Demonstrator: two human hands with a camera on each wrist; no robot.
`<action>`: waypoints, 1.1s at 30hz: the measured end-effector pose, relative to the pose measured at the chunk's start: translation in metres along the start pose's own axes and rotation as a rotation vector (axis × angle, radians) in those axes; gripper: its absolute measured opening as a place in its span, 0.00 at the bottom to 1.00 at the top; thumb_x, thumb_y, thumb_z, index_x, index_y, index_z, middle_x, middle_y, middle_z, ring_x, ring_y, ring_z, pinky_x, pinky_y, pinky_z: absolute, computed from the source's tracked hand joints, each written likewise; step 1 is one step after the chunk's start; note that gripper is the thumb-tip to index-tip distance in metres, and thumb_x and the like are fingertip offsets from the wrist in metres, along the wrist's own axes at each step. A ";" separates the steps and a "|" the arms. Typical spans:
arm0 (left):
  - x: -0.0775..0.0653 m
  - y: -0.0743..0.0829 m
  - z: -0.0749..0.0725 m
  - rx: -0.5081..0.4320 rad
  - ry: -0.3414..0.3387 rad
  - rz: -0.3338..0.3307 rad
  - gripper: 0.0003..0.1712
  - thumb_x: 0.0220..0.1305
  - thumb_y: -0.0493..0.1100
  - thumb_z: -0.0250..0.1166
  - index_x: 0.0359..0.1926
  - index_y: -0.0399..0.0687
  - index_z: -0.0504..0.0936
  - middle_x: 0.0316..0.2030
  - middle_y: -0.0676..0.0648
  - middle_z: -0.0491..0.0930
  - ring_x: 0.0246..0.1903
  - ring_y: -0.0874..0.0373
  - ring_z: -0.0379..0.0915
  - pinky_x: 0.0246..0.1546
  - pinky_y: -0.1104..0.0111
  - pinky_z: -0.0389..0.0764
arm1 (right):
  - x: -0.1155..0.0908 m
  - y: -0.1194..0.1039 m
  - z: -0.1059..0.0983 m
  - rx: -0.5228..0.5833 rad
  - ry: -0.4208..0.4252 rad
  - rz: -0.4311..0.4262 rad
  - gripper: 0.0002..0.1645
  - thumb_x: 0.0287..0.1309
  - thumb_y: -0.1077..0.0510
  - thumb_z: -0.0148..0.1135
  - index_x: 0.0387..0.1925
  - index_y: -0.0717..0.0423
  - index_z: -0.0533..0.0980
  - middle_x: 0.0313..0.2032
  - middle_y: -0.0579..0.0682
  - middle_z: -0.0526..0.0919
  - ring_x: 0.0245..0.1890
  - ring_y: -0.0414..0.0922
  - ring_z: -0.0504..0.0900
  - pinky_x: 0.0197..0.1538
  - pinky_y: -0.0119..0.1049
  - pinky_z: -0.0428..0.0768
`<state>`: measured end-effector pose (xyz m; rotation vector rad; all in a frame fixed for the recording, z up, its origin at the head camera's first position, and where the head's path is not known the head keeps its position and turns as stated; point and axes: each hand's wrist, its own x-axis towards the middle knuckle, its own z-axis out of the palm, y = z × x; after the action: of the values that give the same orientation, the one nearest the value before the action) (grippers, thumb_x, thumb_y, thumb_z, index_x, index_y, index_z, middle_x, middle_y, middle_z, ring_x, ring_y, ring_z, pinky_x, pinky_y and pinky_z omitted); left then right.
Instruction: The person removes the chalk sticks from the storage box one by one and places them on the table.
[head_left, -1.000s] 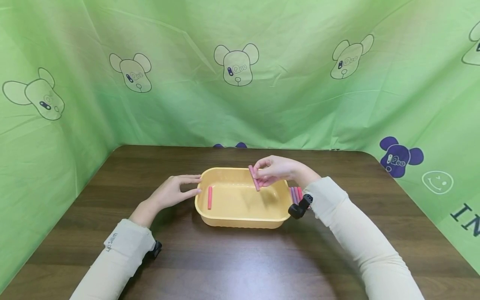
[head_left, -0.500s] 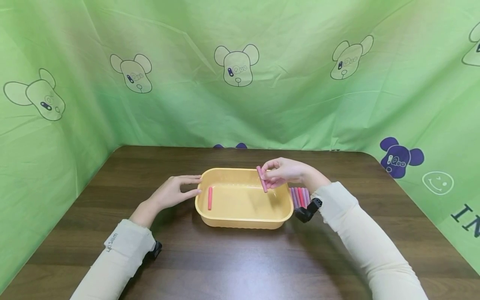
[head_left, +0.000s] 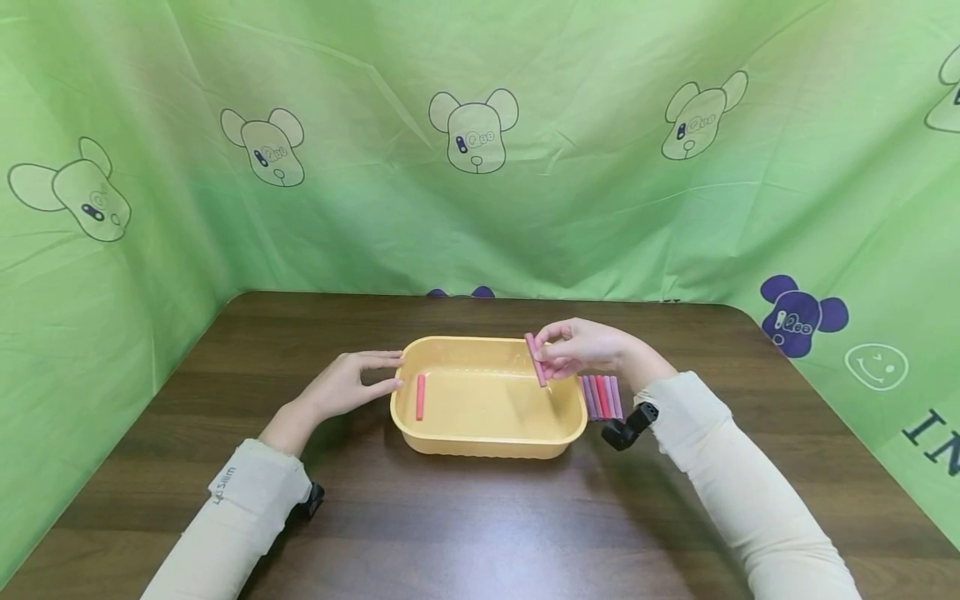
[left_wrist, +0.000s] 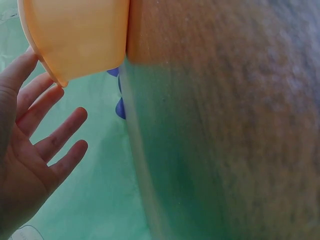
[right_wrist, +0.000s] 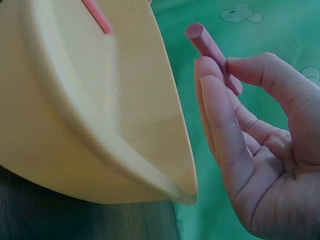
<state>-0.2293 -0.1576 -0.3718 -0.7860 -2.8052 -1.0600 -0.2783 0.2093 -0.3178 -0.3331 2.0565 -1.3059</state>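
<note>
A yellow plastic basin (head_left: 487, 446) stands on the table. My left hand (head_left: 341, 387) touches its left rim, fingers spread and fairly straight; the left wrist view shows the fingertips (left_wrist: 31, 52) against the edge. Above the basin's right part, my right hand (head_left: 581, 348) pinches a dusty-pink chalk stick (head_left: 536, 360) between thumb and fingers. In the right wrist view this chalk is tilted, its flat end toward the camera. Inside the basin at the left lies one red-pink chalk stick (head_left: 420, 397).
Several purple, pink and red chalk sticks (head_left: 602, 397) lie side by side against the basin's right end. Brown wooden table (head_left: 480, 517) surrounds the basin. A green printed cloth (head_left: 480, 225) hangs behind the table and along both sides.
My right hand has drifted right and slightly nearer, still pinching the pink chalk. More of the chalk row beyond the basin now shows. The left hand has stayed at the rim.
</note>
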 end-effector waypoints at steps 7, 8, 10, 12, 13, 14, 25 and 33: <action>0.000 0.000 0.000 -0.005 -0.003 -0.005 0.24 0.59 0.50 0.65 0.55 0.45 0.79 0.58 0.47 0.76 0.62 0.50 0.69 0.62 0.54 0.70 | -0.004 0.005 -0.003 0.026 -0.005 0.003 0.08 0.60 0.62 0.55 0.42 0.57 0.69 0.26 0.47 0.82 0.28 0.38 0.81 0.37 0.30 0.83; 0.000 0.000 0.000 -0.005 -0.003 -0.006 0.24 0.59 0.50 0.65 0.55 0.45 0.79 0.58 0.48 0.76 0.62 0.51 0.69 0.62 0.54 0.70 | -0.005 0.006 -0.003 0.027 -0.004 0.007 0.08 0.61 0.62 0.55 0.42 0.56 0.69 0.26 0.47 0.82 0.28 0.38 0.82 0.37 0.30 0.83; -0.001 0.000 0.000 -0.007 -0.003 -0.006 0.24 0.59 0.51 0.65 0.55 0.45 0.79 0.58 0.48 0.76 0.62 0.51 0.69 0.62 0.54 0.70 | -0.006 0.007 -0.004 0.029 -0.001 0.006 0.08 0.61 0.62 0.54 0.42 0.57 0.69 0.27 0.47 0.82 0.28 0.38 0.82 0.38 0.31 0.84; -0.001 0.000 0.000 -0.007 -0.003 -0.006 0.25 0.59 0.51 0.65 0.55 0.45 0.79 0.58 0.48 0.76 0.62 0.51 0.69 0.62 0.54 0.70 | -0.007 0.008 -0.005 0.024 0.002 0.003 0.08 0.61 0.62 0.54 0.43 0.57 0.69 0.27 0.47 0.82 0.29 0.38 0.82 0.38 0.30 0.84; -0.001 0.000 0.000 -0.007 -0.003 -0.006 0.25 0.59 0.51 0.65 0.55 0.45 0.79 0.58 0.48 0.76 0.62 0.51 0.69 0.62 0.54 0.70 | -0.008 0.009 -0.005 0.022 0.002 0.000 0.09 0.61 0.62 0.54 0.43 0.57 0.69 0.27 0.47 0.82 0.29 0.38 0.82 0.38 0.30 0.83; -0.001 0.000 0.000 -0.006 -0.004 -0.006 0.25 0.59 0.51 0.65 0.55 0.46 0.79 0.58 0.48 0.76 0.62 0.51 0.69 0.62 0.54 0.70 | -0.008 0.009 -0.006 0.020 0.003 -0.002 0.08 0.61 0.62 0.54 0.42 0.57 0.69 0.28 0.47 0.82 0.29 0.38 0.82 0.38 0.30 0.83; 0.000 0.001 0.000 -0.007 -0.008 -0.009 0.25 0.59 0.51 0.65 0.55 0.45 0.79 0.58 0.47 0.76 0.62 0.50 0.68 0.62 0.54 0.70 | -0.015 0.016 -0.011 -0.002 0.013 -0.014 0.08 0.59 0.62 0.56 0.41 0.58 0.69 0.26 0.46 0.82 0.27 0.38 0.82 0.34 0.28 0.83; 0.000 0.000 0.000 -0.002 -0.003 -0.009 0.25 0.59 0.51 0.65 0.55 0.45 0.79 0.58 0.47 0.76 0.62 0.51 0.69 0.62 0.55 0.70 | -0.021 0.021 -0.015 0.010 0.020 -0.015 0.10 0.59 0.60 0.58 0.41 0.57 0.69 0.27 0.46 0.82 0.28 0.38 0.82 0.36 0.29 0.84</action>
<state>-0.2297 -0.1575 -0.3716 -0.7764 -2.8131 -1.0636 -0.2699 0.2410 -0.3240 -0.3332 2.0667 -1.3329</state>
